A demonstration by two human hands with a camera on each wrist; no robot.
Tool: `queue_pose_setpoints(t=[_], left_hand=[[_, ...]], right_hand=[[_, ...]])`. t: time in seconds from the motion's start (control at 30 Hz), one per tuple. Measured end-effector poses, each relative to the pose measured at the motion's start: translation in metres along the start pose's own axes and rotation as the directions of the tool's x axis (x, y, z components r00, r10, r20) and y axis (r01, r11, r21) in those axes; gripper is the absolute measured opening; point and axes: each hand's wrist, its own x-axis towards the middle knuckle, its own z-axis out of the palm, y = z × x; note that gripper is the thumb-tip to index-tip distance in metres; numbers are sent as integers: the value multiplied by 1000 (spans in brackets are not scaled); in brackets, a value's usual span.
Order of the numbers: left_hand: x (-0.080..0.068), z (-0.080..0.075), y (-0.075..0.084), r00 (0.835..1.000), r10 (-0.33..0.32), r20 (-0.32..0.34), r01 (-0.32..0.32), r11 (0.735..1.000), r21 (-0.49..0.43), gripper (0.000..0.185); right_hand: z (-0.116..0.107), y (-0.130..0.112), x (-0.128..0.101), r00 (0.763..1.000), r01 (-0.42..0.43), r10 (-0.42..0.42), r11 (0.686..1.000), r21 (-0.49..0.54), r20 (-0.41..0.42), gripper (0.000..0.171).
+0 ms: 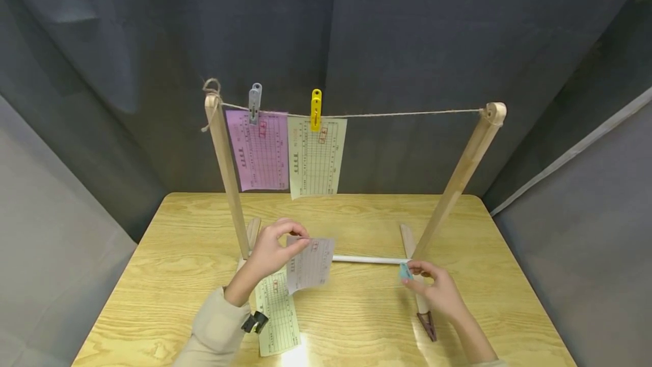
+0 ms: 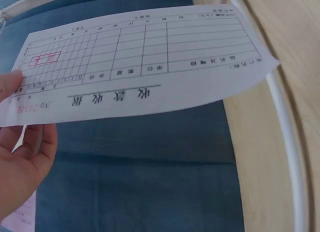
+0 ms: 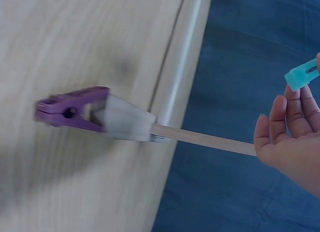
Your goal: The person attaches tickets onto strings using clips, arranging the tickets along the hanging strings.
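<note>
My left hand [image 1: 277, 248] pinches a white printed receipt slip [image 1: 311, 265] by its upper edge, holding it above the table. In the left wrist view the slip [image 2: 135, 67] stretches out from the fingertips, with a red stamp near the held end. At the right, my right hand [image 1: 435, 287] pinches a light-blue clothespin [image 1: 405, 271] between thumb and fingers. The right wrist view shows the same clothespin [image 3: 301, 74] at the fingertips. On the string [image 1: 407, 113] hang a pink slip [image 1: 260, 154] under a grey clothespin [image 1: 254, 103] and a pale green slip [image 1: 316, 160] under a yellow clothespin [image 1: 316, 109].
Another pale green slip [image 1: 278, 316] lies on the table below the left forearm. Two wooden posts, left [image 1: 226, 174] and right [image 1: 458, 180], carry the string, with a white rod [image 1: 372, 259] between their bases. A purple clothespin [image 1: 427, 325] sits on the right foot's near end.
</note>
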Motion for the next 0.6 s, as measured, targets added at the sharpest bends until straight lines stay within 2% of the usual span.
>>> queue_pose_setpoints(t=[0.2,0.43,0.6], left_hand=[[5,7,-14,1000,17,-14,-17,1000,-26,8],[17,5,-6,996,84,-36,-87,994,-71,6],[24,7,0,992,92,-86,-105,982,-159,15]], right_hand=[[-7,-11,4,997,67,-66,997,41,-30,28],[-13,-29,12,982,188,-179,964,190,-65,25],[-15,-41,18,979,202,-192,941,271,-65,25]])
